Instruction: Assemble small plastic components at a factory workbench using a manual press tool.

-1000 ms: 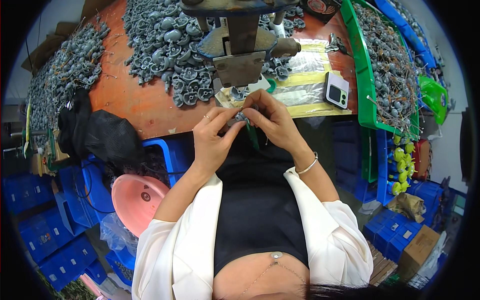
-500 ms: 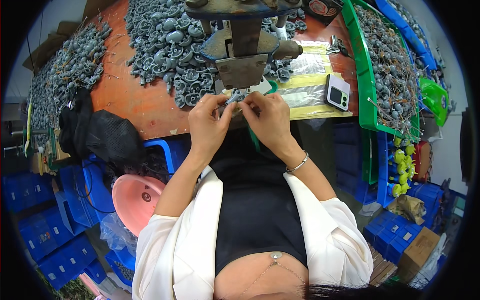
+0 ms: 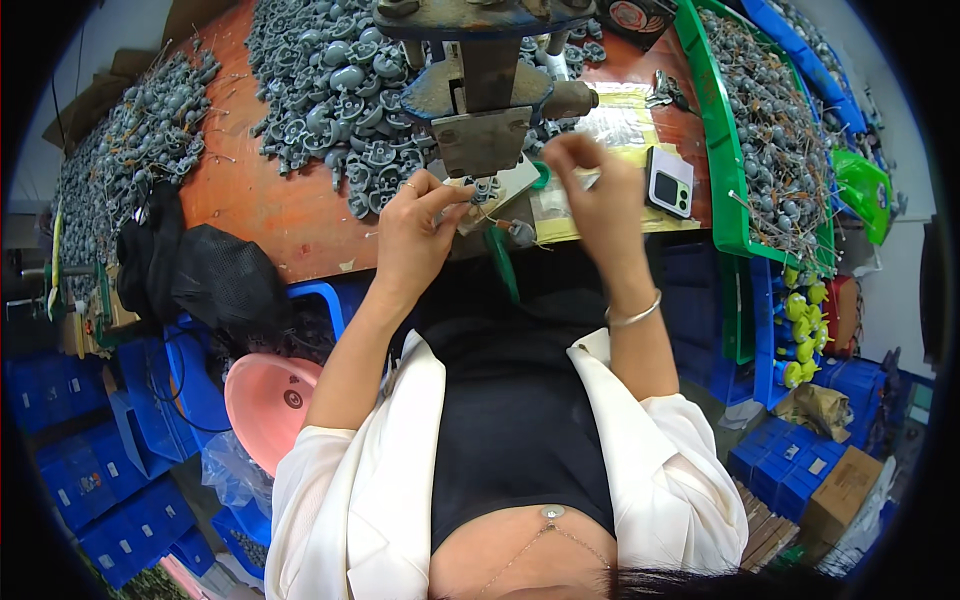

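Observation:
Beneath the metal press head, my left hand pinches a small grey plastic part between thumb and fingers, at the pale base plate. A rounded grey piece with a thin wire lies at the table's front edge, just right of that part. My right hand is raised to the right of the press, apart from it, over the taped yellow-and-clear sheet. Motion smears its fingers, so what they hold, if anything, does not show.
A heap of grey plastic parts covers the back of the orange table. More wired parts lie at the left. On the right are a phone, keys and a green crate. A pink basin sits below left.
My right hand has left the part under the press and moved right and up. My left hand stays at the press with the part. The wired grey piece now shows beside it.

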Available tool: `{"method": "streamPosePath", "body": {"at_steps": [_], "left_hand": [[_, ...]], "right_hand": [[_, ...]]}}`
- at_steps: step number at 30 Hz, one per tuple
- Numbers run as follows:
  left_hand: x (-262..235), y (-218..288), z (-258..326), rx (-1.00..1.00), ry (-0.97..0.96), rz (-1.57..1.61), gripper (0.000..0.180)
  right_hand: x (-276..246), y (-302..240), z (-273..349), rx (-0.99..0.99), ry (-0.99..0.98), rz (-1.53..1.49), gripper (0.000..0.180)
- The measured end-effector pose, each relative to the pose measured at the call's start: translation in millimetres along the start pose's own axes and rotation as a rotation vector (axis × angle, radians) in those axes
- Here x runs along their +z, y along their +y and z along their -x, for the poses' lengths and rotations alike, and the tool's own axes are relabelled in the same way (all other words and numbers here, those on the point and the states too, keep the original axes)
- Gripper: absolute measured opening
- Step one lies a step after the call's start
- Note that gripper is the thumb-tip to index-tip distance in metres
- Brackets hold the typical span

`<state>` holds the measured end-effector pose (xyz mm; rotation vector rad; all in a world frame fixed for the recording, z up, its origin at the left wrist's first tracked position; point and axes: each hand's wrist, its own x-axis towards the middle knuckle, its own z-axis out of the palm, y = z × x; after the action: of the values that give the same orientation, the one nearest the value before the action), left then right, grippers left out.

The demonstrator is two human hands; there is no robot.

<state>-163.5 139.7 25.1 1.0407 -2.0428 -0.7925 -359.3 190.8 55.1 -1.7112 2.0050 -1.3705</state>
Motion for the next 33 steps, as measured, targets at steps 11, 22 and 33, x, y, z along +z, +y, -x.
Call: {"method": "streamPosePath", "body": {"at_steps": [11, 22, 33], "left_hand": [[7, 11, 5, -0.082, 0.060, -0.147, 0.017], [2, 20, 10, -0.036, 0.084, -0.160, 0.014], [-51, 45, 58, -0.608, -0.493, 0.918, 0.025]], "right_hand": [[-36, -38, -118, -0.056, -0.103, -0.535, 0.031], [-46, -41, 19, -0.767, 0.074, -0.238, 0.027], [-54, -14, -15, -0.085, 0.290, -0.627, 0.009]]}}
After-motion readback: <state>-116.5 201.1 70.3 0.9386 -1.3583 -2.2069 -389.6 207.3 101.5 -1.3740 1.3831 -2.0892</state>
